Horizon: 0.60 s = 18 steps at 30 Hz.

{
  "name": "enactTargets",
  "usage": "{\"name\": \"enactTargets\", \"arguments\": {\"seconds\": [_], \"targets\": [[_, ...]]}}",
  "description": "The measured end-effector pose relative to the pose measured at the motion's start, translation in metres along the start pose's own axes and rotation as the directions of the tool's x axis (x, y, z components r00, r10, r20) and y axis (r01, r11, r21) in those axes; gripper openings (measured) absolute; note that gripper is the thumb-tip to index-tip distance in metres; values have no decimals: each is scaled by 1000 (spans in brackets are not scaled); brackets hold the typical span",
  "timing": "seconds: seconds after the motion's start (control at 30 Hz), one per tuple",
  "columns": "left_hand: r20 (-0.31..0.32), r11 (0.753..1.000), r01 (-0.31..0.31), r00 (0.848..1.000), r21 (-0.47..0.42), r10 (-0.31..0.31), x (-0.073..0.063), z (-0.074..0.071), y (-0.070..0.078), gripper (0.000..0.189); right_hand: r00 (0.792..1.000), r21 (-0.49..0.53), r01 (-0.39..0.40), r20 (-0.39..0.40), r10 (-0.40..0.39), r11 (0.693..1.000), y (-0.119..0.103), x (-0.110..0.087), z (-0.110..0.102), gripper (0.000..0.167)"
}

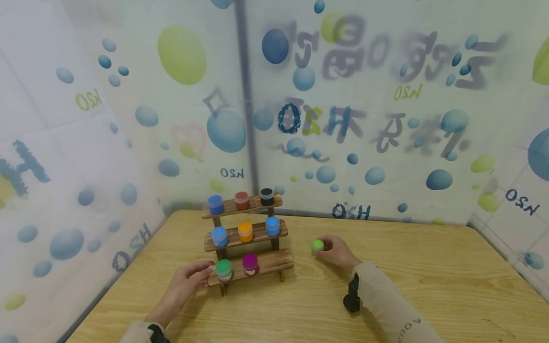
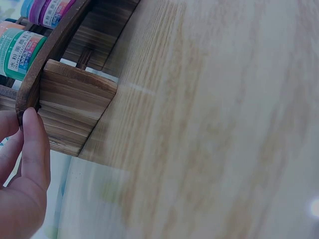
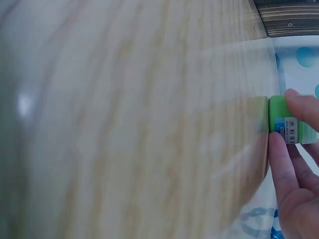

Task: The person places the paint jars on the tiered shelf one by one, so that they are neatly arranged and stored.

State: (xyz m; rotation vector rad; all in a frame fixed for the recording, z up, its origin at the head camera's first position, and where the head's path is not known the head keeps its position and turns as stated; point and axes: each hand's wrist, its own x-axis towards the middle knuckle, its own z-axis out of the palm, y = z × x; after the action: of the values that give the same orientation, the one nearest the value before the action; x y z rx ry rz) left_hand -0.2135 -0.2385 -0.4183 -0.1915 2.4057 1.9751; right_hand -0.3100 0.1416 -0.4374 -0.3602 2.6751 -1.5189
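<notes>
A three-tier wooden display rack (image 1: 276,258) stands on the table, bearing small paint jars. My left hand (image 1: 185,285) pinches the left end of its lowest shelf; in the left wrist view the fingertips (image 2: 31,122) are at the board's edge. That shelf bears a green jar (image 1: 224,270) and a magenta jar (image 1: 250,264), with bare board to their right. To the right of the rack, my right hand (image 1: 339,252) holds a light green paint jar (image 3: 284,119) between thumb and fingers, at the tabletop; I cannot tell whether it touches the wood.
On the middle shelf are two blue jars (image 1: 219,236) and an orange jar (image 1: 245,231). The top shelf bears a dark blue jar (image 1: 216,204), a brown-red jar (image 1: 242,200) and a black jar (image 1: 267,196). A patterned curtain (image 1: 377,143) hangs behind the wooden table (image 1: 407,267).
</notes>
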Motion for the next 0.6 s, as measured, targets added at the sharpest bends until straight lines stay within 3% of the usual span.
{"name": "enactTargets", "arguments": {"seconds": [0.33, 0.6], "targets": [[-6, 1000, 8, 1000, 10, -7, 0, 0, 1, 39, 999, -2, 29, 21, -29, 1000, 1, -1, -1, 34], [-1, 1000, 1, 1000, 10, -1, 0, 0, 0, 39, 1000, -35, 1, 6, -1, 999, -3, -3, 0, 33]]}}
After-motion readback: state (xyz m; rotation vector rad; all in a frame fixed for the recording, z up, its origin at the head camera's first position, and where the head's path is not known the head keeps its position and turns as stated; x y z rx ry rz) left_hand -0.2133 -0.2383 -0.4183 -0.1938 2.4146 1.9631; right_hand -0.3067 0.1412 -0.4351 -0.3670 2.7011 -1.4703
